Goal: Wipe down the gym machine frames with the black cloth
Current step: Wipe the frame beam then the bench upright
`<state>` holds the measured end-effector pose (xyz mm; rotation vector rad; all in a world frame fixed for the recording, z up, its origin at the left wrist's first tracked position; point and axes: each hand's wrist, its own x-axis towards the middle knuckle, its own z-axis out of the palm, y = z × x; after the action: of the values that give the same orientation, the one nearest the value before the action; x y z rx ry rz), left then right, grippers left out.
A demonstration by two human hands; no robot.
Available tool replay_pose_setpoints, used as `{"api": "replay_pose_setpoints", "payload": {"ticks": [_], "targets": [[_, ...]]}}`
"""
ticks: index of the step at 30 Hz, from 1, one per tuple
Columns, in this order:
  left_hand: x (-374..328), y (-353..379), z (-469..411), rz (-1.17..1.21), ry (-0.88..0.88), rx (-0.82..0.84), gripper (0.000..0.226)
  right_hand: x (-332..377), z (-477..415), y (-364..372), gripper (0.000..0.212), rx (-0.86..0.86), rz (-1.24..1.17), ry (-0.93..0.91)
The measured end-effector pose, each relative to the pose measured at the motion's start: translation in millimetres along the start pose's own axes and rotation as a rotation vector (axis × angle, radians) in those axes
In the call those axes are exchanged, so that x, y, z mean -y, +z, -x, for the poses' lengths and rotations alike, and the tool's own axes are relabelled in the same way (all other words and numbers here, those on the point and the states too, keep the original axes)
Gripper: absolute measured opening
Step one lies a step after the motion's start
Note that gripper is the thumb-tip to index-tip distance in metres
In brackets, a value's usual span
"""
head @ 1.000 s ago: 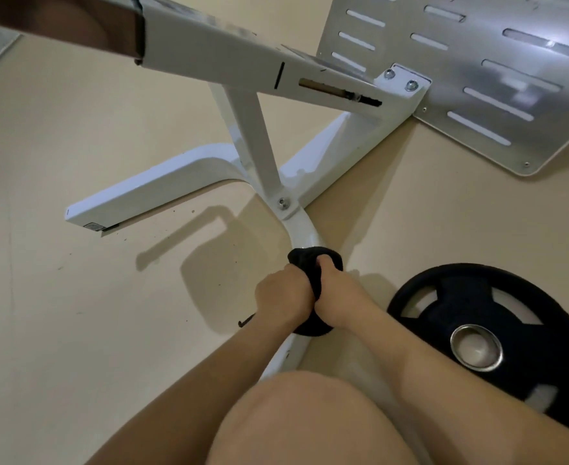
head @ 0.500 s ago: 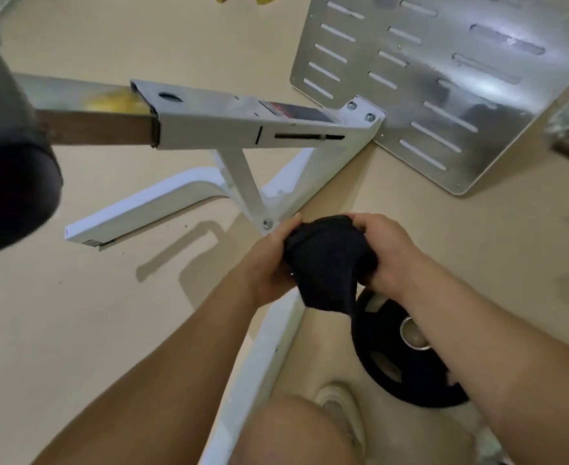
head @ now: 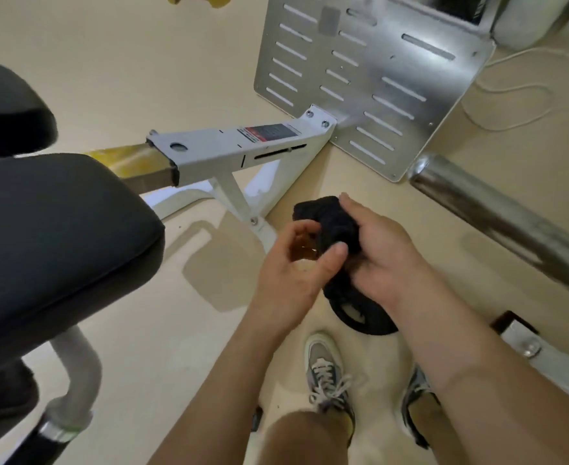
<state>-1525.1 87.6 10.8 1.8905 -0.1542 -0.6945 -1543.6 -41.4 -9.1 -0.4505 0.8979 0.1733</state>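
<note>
Head camera is showing our fingers (head: 350, 204) curling round the bunched black cloth (head: 326, 219). Our right hand (head: 387, 260) is gripping it from above, and our left hand (head: 289, 273) is pinching its near edge. We are holding the cloth in the air, near the white frame (head: 229, 152) but not touching it. A black weight plate (head: 360, 318) is lying on the floor (head: 108, 62) beneath our hands, and a black seat pad (head: 58, 236) is filling the left.

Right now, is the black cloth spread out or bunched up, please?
Bunched up: the black cloth is a crumpled wad held between the left hand and right hand.
</note>
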Motion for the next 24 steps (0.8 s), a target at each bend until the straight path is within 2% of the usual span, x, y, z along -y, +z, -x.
{"api": "replay_pose_setpoints", "payload": {"ticks": [2, 3, 5, 7, 10, 13, 15, 17, 22, 24], "targets": [[-21.2, 1.6, 12.8, -0.109, 0.028, 0.006, 0.027, 7.1, 25.4, 6.2, 0.042, 0.073, 0.012, -0.044], [-32.5, -0.7, 16.9, -0.106, 0.006, -0.010, 0.022, 10.3, 38.4, 7.8, 0.042, 0.125, 0.015, -0.073], [-57.3, -8.7, 22.6, -0.058, -0.066, 0.068, 0.013, 20.6, 62.4, 8.7, 0.039, 0.170, 0.060, -0.137], [-81.7, -14.8, 27.6, -0.028, -0.116, 0.168, 0.010, 35.8, 86.2, 10.8, 0.034, 0.100, 0.187, -0.204], [-118.0, -19.9, 32.4, 0.083, -0.196, 0.194, 0.004, 56.7, 117.0, 13.4, 0.027, -0.062, 0.473, -0.307], [-145.4, -25.7, 28.2, 0.011, -0.204, 0.316, 0.023, 68.3, 137.5, 19.2, 0.014, -0.174, 0.624, -0.388], [-157.7, -32.5, 23.7, -0.045, -0.210, 0.428, 0.035, 73.5, 147.8, 25.0, 0.010, -0.210, 0.612, -0.383], [-168.1, -40.6, 20.8, -0.025, -0.246, 0.500, 0.035, 79.1, 161.2, 29.4, 0.015, -0.177, 0.583, -0.351], [-183.2, -53.2, 21.8, -0.177, -0.129, 0.663, 0.033, 93.2, 204.0, 32.8, 0.032, -0.092, 0.856, -0.312], [-190.3, -49.1, 26.1, -0.192, -0.083, 0.680, 0.033, 97.2, 221.6, 30.1, 0.028, -0.088, 0.895, -0.297]]}}
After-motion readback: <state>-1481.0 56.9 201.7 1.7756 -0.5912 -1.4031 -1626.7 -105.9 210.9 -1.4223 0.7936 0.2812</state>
